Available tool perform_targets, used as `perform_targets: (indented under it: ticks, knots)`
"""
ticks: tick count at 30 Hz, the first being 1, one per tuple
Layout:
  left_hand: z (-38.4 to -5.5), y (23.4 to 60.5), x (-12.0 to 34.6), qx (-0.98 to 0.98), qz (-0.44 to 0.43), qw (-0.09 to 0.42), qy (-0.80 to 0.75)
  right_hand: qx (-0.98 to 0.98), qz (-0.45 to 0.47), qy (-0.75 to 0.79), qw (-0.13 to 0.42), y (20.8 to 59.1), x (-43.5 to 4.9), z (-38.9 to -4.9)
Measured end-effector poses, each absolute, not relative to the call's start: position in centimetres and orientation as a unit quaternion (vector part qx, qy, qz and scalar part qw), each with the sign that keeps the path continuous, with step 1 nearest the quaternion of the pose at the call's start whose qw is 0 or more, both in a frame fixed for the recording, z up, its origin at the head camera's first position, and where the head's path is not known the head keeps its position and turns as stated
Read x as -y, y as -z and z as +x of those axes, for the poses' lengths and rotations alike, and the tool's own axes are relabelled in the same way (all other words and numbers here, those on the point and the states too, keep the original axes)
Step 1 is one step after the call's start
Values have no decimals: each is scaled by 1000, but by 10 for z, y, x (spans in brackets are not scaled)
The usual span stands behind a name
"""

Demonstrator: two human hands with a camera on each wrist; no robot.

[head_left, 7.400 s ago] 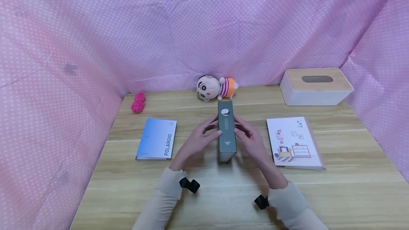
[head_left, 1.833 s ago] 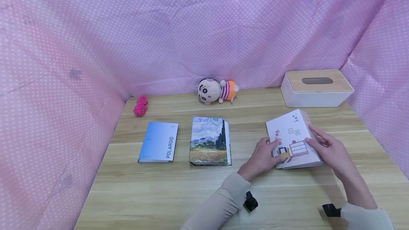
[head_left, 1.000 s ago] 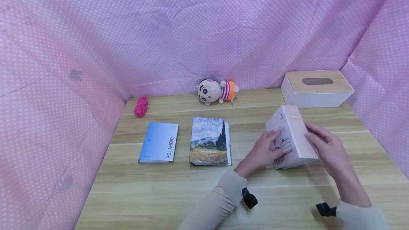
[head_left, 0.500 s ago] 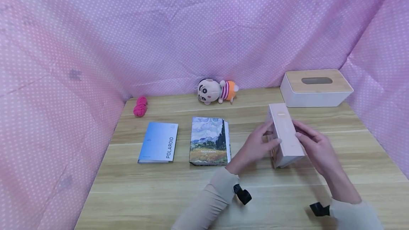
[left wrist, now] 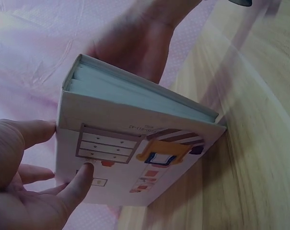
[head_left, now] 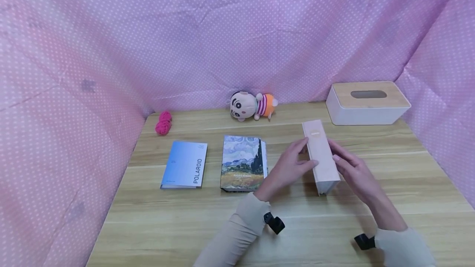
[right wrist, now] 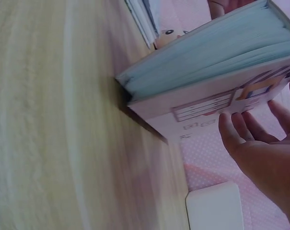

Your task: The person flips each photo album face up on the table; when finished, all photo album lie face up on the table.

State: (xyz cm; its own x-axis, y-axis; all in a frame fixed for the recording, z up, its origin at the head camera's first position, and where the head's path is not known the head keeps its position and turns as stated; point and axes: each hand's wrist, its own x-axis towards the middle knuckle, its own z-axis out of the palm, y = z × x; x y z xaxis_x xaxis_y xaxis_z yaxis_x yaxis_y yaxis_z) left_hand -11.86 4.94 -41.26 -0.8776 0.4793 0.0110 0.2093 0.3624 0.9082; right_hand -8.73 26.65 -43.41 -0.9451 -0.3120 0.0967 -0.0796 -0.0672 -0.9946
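A thick white photo album (head_left: 322, 155) stands on the table with its pale pink spine facing up. Furniture drawings cover its outer sides, and layered pages show at the near end in the right wrist view. My left hand (head_left: 287, 170) holds it from the left, thumb on the spine and fingers on the cover (left wrist: 111, 148). From the opposite side my right hand (head_left: 358, 174) holds it with bent fingers, fingertips on the drawn cover (right wrist: 202, 108) and thumb by the spine edge. Left of my hands lies a landscape-painted photo album (head_left: 242, 162), its cover up.
A blue POLAROID album (head_left: 184, 165) lies farther left. Pink yarn (head_left: 163, 123), a plush doll (head_left: 252, 105) and a white tissue box (head_left: 367, 104) with a wooden lid line the table's back. Pink dotted cloth (head_left: 237, 32) hangs behind and at both sides.
A green-spined album stood upright between my hands earlier; the painted album now lies there. Both hands have since turned the white album from lying flat onto its edge and shifted it left.
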Motion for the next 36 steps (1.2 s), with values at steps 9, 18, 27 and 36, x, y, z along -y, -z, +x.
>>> perform_targets:
  ticks: [9,18,27,36]
  knots:
    - [-121,410,-36,-835,201,137,-493,-744,-135,647,94,453,-260,-94]
    - [-127,410,-16,-842,196,154,-478,-811,-93,561,135,460,-253,-94]
    - [-130,415,-5,-862,169,178,-443,-854,-90,491,145,459,-249,-94]
    - [-128,440,-7,-828,97,229,-503,-885,-79,438,137,460,-252,-94]
